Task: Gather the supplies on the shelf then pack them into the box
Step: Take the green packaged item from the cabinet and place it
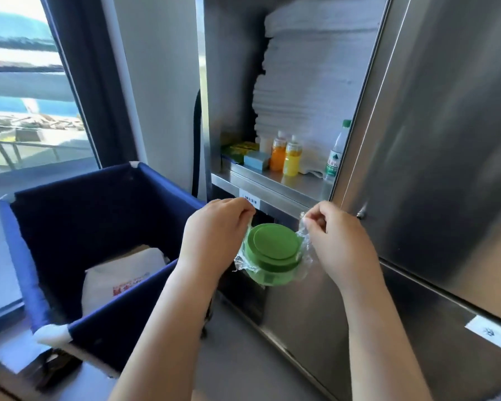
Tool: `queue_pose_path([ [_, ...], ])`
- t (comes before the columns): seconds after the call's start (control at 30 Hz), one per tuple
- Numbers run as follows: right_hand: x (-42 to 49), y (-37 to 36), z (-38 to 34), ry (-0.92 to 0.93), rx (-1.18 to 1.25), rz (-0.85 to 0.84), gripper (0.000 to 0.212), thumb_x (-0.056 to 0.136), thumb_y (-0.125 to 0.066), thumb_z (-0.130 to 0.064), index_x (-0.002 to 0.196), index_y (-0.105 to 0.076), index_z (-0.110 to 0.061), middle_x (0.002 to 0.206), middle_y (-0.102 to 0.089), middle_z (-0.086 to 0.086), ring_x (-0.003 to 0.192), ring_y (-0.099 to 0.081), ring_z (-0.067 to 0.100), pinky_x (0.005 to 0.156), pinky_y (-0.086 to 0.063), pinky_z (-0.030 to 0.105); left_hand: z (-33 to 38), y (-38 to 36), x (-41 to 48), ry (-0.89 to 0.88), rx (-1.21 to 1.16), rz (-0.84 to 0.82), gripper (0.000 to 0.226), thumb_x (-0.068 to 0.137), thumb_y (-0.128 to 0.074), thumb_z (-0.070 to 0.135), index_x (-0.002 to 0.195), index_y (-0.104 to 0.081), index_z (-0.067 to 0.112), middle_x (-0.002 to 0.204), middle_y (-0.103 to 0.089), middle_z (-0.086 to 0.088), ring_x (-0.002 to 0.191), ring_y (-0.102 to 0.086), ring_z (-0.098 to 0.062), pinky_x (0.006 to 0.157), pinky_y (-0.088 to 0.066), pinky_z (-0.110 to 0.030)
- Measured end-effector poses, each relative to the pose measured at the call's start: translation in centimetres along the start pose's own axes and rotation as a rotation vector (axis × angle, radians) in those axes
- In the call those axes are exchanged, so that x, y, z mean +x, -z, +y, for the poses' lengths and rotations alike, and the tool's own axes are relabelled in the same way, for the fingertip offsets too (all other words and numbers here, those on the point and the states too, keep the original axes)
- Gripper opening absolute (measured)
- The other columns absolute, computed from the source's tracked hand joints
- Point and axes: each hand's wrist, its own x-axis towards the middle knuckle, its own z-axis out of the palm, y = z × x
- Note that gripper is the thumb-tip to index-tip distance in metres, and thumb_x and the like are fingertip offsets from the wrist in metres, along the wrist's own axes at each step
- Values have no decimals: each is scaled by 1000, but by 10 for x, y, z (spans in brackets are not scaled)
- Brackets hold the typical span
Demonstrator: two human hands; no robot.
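A green lidded container (274,253) hangs in a clear plastic bag (305,257) between my hands, in front of the steel cabinet. My left hand (211,235) pinches the bag's left edge and my right hand (337,241) pinches its right edge. To the left stands a blue fabric box (122,302) with a white package (119,279) inside. On the steel shelf (275,183) above stand an orange bottle (278,153), a yellow bottle (292,157), a water bottle (337,153), a blue-grey block (256,160) and green packets (239,149).
A tall stack of white folded linens (310,82) fills the shelf behind the bottles. The open steel cabinet door (446,140) stands at the right. A window (26,91) and dark curtain (81,68) are at the left.
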Motion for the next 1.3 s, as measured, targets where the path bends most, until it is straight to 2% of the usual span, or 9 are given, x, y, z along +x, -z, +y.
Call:
queue_pose_path([
  [0.1, 54, -9, 10, 53, 12, 32, 11, 94, -53, -26, 86, -57, -21, 75, -62, -9, 70, -58, 14, 62, -48, 33, -9, -22, 45, 19, -4, 65, 13, 91, -55, 27, 91, -67, 28, 84, -67, 11, 81, -56, -10, 66, -46, -30],
  [0.23, 106, -34, 24, 49, 2, 5, 10, 94, -53, -27, 87, -57, -21, 77, -63, -6, 70, -57, 15, 62, -47, 33, -26, -55, 84, 38, 26, 54, 11, 90, -56, 27, 89, -67, 29, 81, -65, 12, 71, -46, -5, 59, -36, -24],
  [0.43, 167, -66, 46, 15, -12, -29, 9, 93, -55, -26, 84, -56, -22, 74, -61, -12, 69, -58, 11, 60, -47, 31, -51, -104, 143, 18, 5, -8, 13, 91, -54, 28, 91, -67, 27, 85, -66, 9, 82, -55, -11, 62, -40, -27],
  [0.63, 234, -96, 73, -49, -80, 51, 9, 92, -55, -27, 87, -57, -21, 73, -58, -14, 68, -57, 7, 59, -47, 29, -75, -168, 226, -91, -61, -92, 14, 91, -53, 29, 94, -67, 28, 88, -66, 9, 84, -56, -13, 60, -37, -28],
  [0.8, 292, -121, 95, -168, -183, 135, 10, 93, -53, -30, 88, -56, -23, 78, -59, -11, 63, -52, 5, 51, -38, 20, -88, -229, 293, -242, -135, -220, 15, 92, -52, 26, 95, -66, 25, 88, -66, 8, 73, -49, -9, 56, -30, -24],
  [0.9, 317, -131, 110, -295, -199, 201, 8, 93, -53, -27, 88, -56, -21, 81, -63, -5, 67, -56, 15, 54, -39, 28, -91, -260, 326, -302, -169, -258, 15, 93, -52, 26, 94, -66, 24, 84, -65, 8, 68, -48, -8, 51, -33, -21],
  [1.03, 332, -142, 130, -439, -179, 255, 10, 94, -53, -26, 94, -58, -18, 88, -65, 0, 76, -59, 21, 64, -47, 35, -87, -291, 353, -350, -196, -341, 17, 93, -50, 29, 97, -66, 25, 85, -67, 5, 73, -57, -16, 56, -44, -29],
  [1.23, 345, -148, 152, -541, -191, 294, 9, 93, -53, -23, 92, -60, -16, 82, -65, -1, 75, -58, 21, 63, -44, 33, -79, -327, 372, -398, -240, -437, 17, 94, -50, 29, 99, -66, 26, 87, -69, 6, 76, -59, -16, 53, -37, -27],
  [1.3, 347, -149, 161, -562, -207, 298, 8, 93, -54, -22, 90, -59, -17, 79, -61, -5, 73, -57, 20, 59, -39, 31, -76, -336, 376, -406, -251, -444, 18, 94, -50, 28, 99, -66, 24, 87, -69, 5, 76, -60, -17, 54, -40, -27],
])
